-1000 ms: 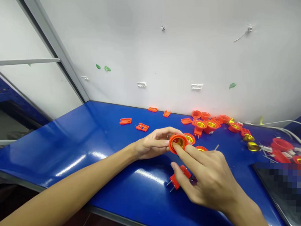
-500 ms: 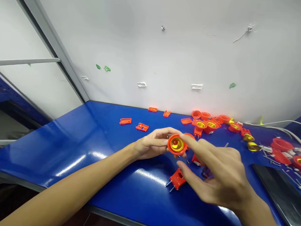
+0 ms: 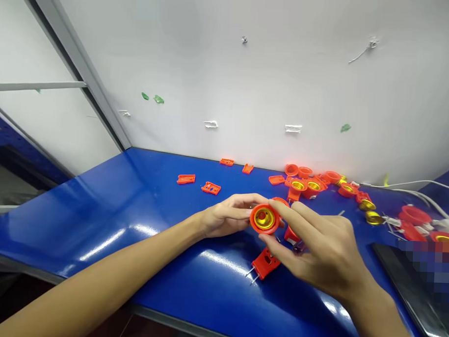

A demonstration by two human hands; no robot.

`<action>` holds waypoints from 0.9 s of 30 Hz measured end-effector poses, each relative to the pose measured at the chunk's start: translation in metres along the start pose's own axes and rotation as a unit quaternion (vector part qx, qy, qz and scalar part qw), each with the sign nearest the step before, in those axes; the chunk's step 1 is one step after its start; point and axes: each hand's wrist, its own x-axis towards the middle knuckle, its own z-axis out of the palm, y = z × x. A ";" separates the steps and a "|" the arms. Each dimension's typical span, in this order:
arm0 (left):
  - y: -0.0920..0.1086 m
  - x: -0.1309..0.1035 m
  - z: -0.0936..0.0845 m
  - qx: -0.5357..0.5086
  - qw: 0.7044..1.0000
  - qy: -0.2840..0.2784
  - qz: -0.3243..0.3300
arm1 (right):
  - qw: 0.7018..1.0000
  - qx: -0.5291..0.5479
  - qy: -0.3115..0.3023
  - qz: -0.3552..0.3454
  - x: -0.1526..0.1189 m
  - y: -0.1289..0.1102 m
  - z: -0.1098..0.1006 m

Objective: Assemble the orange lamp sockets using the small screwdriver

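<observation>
My left hand (image 3: 228, 215) holds an orange lamp socket (image 3: 264, 218) with a brass threaded insert, its opening turned toward me, just above the blue table (image 3: 108, 218). My right hand (image 3: 317, 248) meets it from the right, with forefinger and thumb at the socket's rim. Whether those fingers grip the rim or only touch it is unclear. Below the two hands an orange plug base with two metal pins (image 3: 264, 263) lies on the table.
Several orange sockets and brass inserts (image 3: 312, 185) are scattered at the back right, with more by white cables (image 3: 421, 222). Flat orange plates (image 3: 211, 188) lie at the back centre. A dark tray (image 3: 415, 278) sits at the right edge. A white wall stands behind.
My right forefinger has left the socket's opening, the hand swung out to the right, then came back to the rim. The brass insert now shows inside the socket. The left hand has held still.
</observation>
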 end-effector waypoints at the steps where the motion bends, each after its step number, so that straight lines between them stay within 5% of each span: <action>1: 0.000 0.000 0.000 -0.002 1.000 0.001 0.002 | 1.000 -0.009 0.005 -0.007 0.000 0.000 0.000; 17: 0.001 0.000 0.000 0.017 1.000 0.018 -0.002 | 0.999 -0.006 -0.001 -0.053 0.000 0.000 -0.002; 27: -0.001 -0.001 -0.001 0.054 0.998 0.010 0.005 | 0.999 0.029 -0.015 0.009 -0.001 0.003 -0.002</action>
